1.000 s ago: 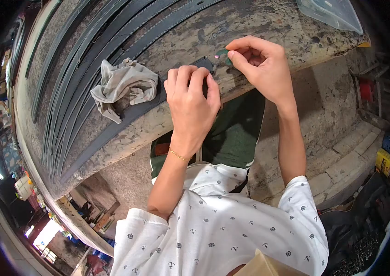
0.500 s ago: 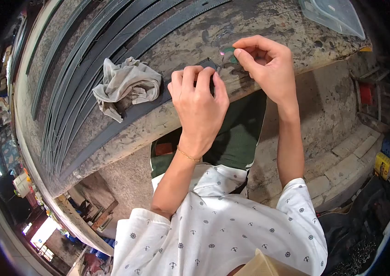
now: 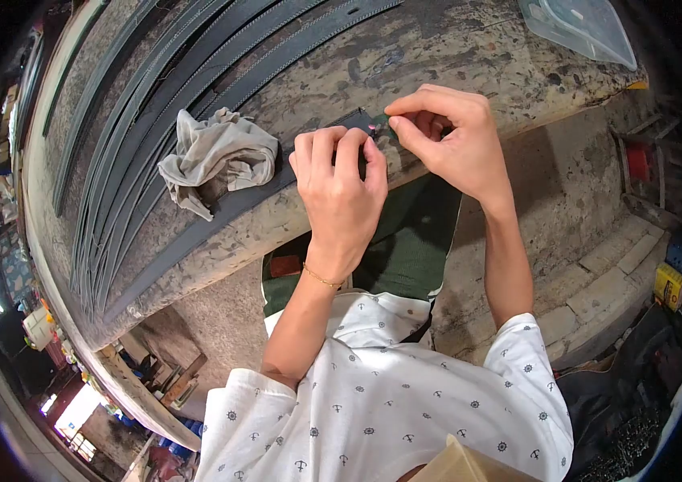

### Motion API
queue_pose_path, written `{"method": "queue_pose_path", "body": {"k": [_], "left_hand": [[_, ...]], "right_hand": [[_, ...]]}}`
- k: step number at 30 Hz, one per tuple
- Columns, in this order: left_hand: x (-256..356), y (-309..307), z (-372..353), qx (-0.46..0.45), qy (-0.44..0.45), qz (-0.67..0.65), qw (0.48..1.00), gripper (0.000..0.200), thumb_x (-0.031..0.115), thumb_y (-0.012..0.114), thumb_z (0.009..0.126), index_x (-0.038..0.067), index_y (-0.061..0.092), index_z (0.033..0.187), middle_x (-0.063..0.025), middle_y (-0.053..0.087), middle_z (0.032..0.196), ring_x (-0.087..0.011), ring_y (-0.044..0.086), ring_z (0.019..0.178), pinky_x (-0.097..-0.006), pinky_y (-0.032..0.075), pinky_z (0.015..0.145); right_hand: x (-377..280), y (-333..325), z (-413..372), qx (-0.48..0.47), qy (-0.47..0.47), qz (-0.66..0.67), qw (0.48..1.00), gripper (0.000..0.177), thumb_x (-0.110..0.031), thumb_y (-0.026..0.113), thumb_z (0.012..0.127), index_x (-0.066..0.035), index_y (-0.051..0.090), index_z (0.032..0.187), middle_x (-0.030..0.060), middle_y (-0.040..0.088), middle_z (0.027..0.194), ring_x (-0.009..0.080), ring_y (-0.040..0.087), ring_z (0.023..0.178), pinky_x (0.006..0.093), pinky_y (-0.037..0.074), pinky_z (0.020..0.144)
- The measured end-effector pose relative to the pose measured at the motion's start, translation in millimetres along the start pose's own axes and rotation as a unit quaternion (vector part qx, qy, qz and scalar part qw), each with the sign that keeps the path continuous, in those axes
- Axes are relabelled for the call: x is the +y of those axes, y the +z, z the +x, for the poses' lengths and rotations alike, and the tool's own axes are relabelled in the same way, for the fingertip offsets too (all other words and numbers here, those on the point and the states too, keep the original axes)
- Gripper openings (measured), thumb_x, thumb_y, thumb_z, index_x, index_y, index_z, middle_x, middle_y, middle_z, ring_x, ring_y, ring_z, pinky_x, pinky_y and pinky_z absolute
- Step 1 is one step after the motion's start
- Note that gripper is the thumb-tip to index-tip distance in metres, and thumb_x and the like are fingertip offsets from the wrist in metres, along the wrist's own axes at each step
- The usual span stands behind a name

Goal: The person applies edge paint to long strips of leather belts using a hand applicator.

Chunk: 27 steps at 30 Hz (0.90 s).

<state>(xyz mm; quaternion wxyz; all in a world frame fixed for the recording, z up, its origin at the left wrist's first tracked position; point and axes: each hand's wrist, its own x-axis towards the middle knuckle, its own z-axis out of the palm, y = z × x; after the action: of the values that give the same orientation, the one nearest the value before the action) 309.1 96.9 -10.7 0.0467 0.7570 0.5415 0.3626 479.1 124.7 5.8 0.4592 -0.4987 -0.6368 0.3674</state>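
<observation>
Fingers of the left hand (image 3: 337, 193) curl down over the near end of a dark stitched leather strap (image 3: 280, 173), pinning it at the edge of the worn, stained workbench (image 3: 453, 48). The right hand (image 3: 445, 136) pinches a small green item (image 3: 381, 120) with a pink glint, too small to identify. A moment ago it hovered clear of the strap; now it has dropped to the strap's tip, beside the left fingertips. A crumpled grey cloth (image 3: 216, 157) lies on the strap further along.
</observation>
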Motion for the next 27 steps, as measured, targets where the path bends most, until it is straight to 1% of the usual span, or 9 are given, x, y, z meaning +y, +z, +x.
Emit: {"method": "queue_pose_path", "body": {"k": [2,11,13,16,17,19,23,26,27], "left_hand": [[-0.1,0.2,-0.5,0.001,0.003,0.001,1.0,0.019,0.001,0.075,0.079,0.003,0.065,0.095,-0.0099,0.06,0.094,-0.0301,0.056,0.088,-0.0424,0.044,0.076],[0.5,0.6,-0.5,0.014,0.008,-0.001,1.0,0.02,0.001,0.076,0.078,0.004,0.065,0.095,-0.0092,0.061,0.093,-0.0288,0.057,0.087,-0.0415,0.044,0.075],[2.9,-0.4,2.1,0.03,0.009,0.001,1.0,0.015,-0.002,0.075,0.077,0.002,0.067,0.089,-0.0108,0.063,0.09,-0.031,0.059,0.083,-0.0413,0.049,0.071],[3.1,-0.9,2.7,0.03,0.012,0.006,0.999,0.015,-0.002,0.075,0.077,0.002,0.067,0.088,-0.0108,0.063,0.09,-0.0307,0.059,0.082,-0.041,0.049,0.071],[2.1,-0.4,1.7,0.031,0.013,0.007,0.999,0.015,-0.002,0.075,0.077,0.002,0.067,0.088,-0.0108,0.063,0.09,-0.0307,0.059,0.082,-0.041,0.049,0.071],[-0.7,1.0,-1.6,0.021,0.016,0.005,1.0,0.02,0.001,0.076,0.077,0.004,0.066,0.094,-0.0089,0.061,0.092,-0.0285,0.058,0.086,-0.0414,0.044,0.074],[-0.3,1.3,-1.6,0.025,0.014,0.001,1.0,0.02,0.001,0.076,0.077,0.004,0.065,0.093,-0.0089,0.061,0.092,-0.0285,0.058,0.086,-0.0412,0.044,0.074],[0.8,0.1,-0.1,0.023,0.016,0.004,1.0,0.021,0.0,0.076,0.076,0.004,0.064,0.093,-0.0088,0.061,0.092,-0.0288,0.058,0.086,-0.0414,0.045,0.074],[2.2,-1.2,1.5,0.03,0.014,0.002,0.999,0.017,-0.002,0.073,0.077,0.002,0.064,0.09,-0.0108,0.061,0.09,-0.0301,0.058,0.084,-0.041,0.047,0.073]], "right_hand": [[1.2,0.2,-0.2,-0.011,-0.019,-0.014,1.0,0.01,-0.005,0.074,0.083,0.001,0.074,0.09,0.0079,0.068,0.073,0.0122,0.062,0.058,0.0271,0.049,0.055],[-0.6,0.0,-0.3,-0.024,-0.018,-0.024,0.999,0.01,-0.006,0.074,0.082,0.001,0.074,0.089,0.0087,0.069,0.075,0.0152,0.063,0.058,0.0282,0.05,0.055],[-0.7,0.1,-0.3,-0.025,-0.017,-0.023,0.999,0.01,-0.006,0.074,0.082,0.001,0.074,0.089,0.0087,0.069,0.075,0.0153,0.063,0.058,0.0284,0.05,0.055],[-0.4,0.5,-0.7,-0.025,-0.018,-0.022,0.999,0.01,-0.006,0.074,0.081,0.001,0.074,0.089,0.0087,0.069,0.074,0.0157,0.063,0.058,0.0287,0.05,0.055],[-0.3,0.6,-0.6,-0.025,-0.019,-0.023,0.999,0.01,-0.006,0.074,0.081,0.001,0.074,0.088,0.0087,0.069,0.074,0.016,0.063,0.058,0.029,0.05,0.055],[-0.1,0.6,-0.7,-0.025,-0.02,-0.026,0.999,0.01,-0.006,0.074,0.081,0.001,0.074,0.088,0.0087,0.069,0.074,0.0161,0.063,0.058,0.0291,0.05,0.055],[0.7,1.7,-0.8,-0.023,-0.029,-0.033,0.999,0.01,-0.007,0.074,0.081,0.0,0.074,0.088,0.0091,0.069,0.074,0.017,0.064,0.058,0.0296,0.05,0.055],[0.1,1.3,-0.7,-0.023,-0.028,-0.035,0.999,0.01,-0.006,0.074,0.081,0.001,0.074,0.088,0.0083,0.068,0.073,0.0144,0.063,0.058,0.0279,0.05,0.055],[0.0,1.0,-0.9,-0.023,-0.028,-0.035,0.999,0.01,-0.006,0.074,0.081,0.001,0.074,0.088,0.0083,0.068,0.073,0.0144,0.063,0.058,0.0279,0.05,0.055]]}}
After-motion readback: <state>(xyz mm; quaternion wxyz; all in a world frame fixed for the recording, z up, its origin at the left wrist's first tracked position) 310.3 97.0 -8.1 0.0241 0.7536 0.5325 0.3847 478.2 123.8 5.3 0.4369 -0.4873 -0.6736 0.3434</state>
